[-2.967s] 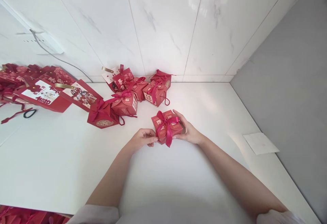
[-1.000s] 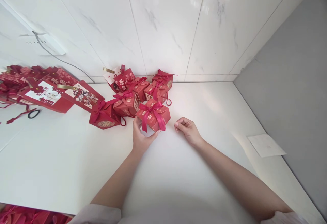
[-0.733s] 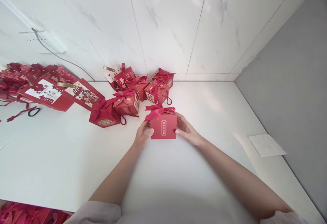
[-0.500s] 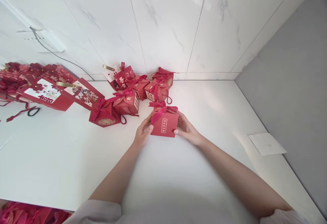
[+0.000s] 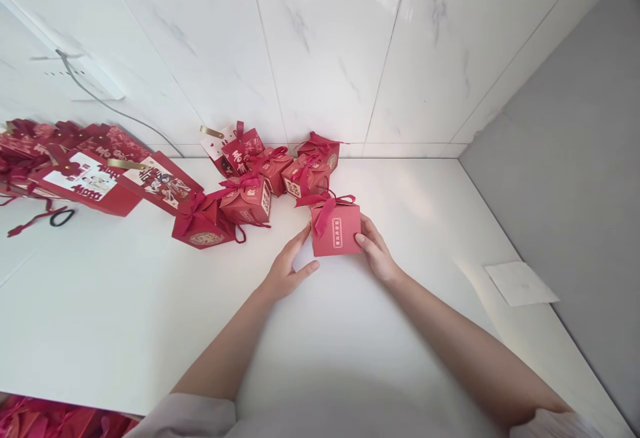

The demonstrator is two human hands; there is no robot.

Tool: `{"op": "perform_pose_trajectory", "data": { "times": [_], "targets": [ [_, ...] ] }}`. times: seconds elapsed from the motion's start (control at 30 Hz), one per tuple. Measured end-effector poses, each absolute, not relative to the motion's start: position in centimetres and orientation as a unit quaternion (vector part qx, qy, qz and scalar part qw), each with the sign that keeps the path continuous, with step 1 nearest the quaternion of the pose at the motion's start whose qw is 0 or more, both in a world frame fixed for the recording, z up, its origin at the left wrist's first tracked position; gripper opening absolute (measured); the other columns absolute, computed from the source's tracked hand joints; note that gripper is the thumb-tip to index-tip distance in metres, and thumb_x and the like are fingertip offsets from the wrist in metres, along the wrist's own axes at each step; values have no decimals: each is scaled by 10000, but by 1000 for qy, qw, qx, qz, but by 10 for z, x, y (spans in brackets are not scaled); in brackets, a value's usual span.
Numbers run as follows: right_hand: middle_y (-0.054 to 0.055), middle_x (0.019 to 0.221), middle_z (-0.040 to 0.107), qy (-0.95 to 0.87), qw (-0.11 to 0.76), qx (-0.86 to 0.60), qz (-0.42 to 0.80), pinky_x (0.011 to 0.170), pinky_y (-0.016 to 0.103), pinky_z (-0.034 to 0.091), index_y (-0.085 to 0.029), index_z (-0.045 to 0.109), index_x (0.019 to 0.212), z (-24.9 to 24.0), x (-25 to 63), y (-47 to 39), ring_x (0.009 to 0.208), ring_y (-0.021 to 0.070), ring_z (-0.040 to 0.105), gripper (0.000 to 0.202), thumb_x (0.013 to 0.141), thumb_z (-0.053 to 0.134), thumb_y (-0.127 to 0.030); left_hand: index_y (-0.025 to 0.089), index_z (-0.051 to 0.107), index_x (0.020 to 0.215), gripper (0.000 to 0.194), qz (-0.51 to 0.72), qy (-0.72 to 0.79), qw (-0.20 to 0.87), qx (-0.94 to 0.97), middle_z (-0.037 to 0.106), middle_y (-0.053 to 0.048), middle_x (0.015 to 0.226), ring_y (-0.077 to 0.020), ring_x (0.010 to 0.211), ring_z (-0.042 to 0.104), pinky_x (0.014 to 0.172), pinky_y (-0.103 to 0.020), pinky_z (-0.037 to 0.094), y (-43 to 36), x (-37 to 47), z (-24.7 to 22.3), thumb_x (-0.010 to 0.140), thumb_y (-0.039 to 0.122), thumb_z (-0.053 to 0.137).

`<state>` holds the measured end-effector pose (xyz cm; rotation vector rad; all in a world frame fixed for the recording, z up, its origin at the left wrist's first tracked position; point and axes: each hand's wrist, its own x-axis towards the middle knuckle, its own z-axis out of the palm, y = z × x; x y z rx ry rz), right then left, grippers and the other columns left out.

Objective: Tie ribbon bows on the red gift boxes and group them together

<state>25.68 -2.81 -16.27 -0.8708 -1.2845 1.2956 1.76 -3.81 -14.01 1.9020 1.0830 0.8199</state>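
Note:
A red gift box (image 5: pixel 347 228) with a ribbon bow on top and a light label printed on its front is in my right hand (image 5: pixel 379 251). The thumb lies at the box's right front edge, and the other fingers go behind its right side. My left hand (image 5: pixel 290 268) is beside the lower left of the box, its thumb stretched away from the fingers. Whether the left fingertips touch the box's left edge I cannot tell. Just behind it, another ribboned red box (image 5: pixel 306 179) stands in a cluster with several similar boxes, among them one with a gold emblem (image 5: pixel 204 225).
Flat-looking red bags with printed fronts (image 5: pixel 87 185) are gathered at the left of the white table (image 5: pixel 425 225). A grey cable (image 5: pixel 115 109) runs down the tiled wall. A white plate (image 5: pixel 521 283) is at the right edge. More red boxes (image 5: pixel 55 418) fill the lower left corner.
The box has moved right and slightly away from me, turning a little. My left hand has loosened from it, its thumb coming off the front. My right hand has kept hold.

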Motion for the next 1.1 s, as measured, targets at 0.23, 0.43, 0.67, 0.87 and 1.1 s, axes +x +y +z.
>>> {"op": "perform_pose_trajectory", "data": {
  "times": [0.23, 0.43, 0.67, 0.87, 1.1],
  "targets": [
    [55, 1496, 444, -535, 534, -356, 549, 1129, 444, 365, -274, 441, 1369, -159, 256, -27, 1363, 258, 427, 477, 935, 522, -457, 289, 175, 1543, 752, 299, 427, 384, 762, 256, -49, 1594, -253, 1455, 285, 1197, -425, 265, -38, 16, -141, 912, 393, 572],
    [45, 1491, 448, -539, 532, -353, 550, 1131, 447, 363, -290, 445, 1366, -159, 256, -27, 1362, 246, 429, 454, 946, 520, -445, 275, 181, 1544, 708, 303, 431, 382, 759, 269, -50, 1590, -249, 1459, 276, 1204, -411, 244, -37, 16, -143, 938, 385, 530],
    [58, 1476, 463, -547, 525, -362, 543, 1108, 463, 395, -289, 438, 1366, -159, 257, -27, 1349, 254, 446, 464, 945, 516, -467, 284, 187, 1542, 682, 311, 429, 384, 756, 284, -40, 1585, -239, 1452, 295, 1201, -393, 245, -36, 15, -147, 949, 384, 509],
    [72, 1482, 455, -553, 519, -364, 540, 1105, 464, 400, -281, 420, 1381, -158, 257, -27, 1363, 252, 432, 480, 950, 513, -469, 279, 192, 1541, 666, 308, 437, 388, 751, 292, -38, 1583, -237, 1452, 291, 1200, -396, 241, -36, 15, -147, 956, 397, 488],
    [79, 1491, 444, -556, 516, -359, 544, 1106, 482, 400, -280, 413, 1392, -159, 259, -27, 1369, 263, 427, 495, 947, 517, -471, 295, 195, 1539, 640, 310, 435, 398, 746, 296, -23, 1582, -232, 1452, 293, 1199, -389, 247, -36, 15, -148, 967, 411, 459]
  ]
}}
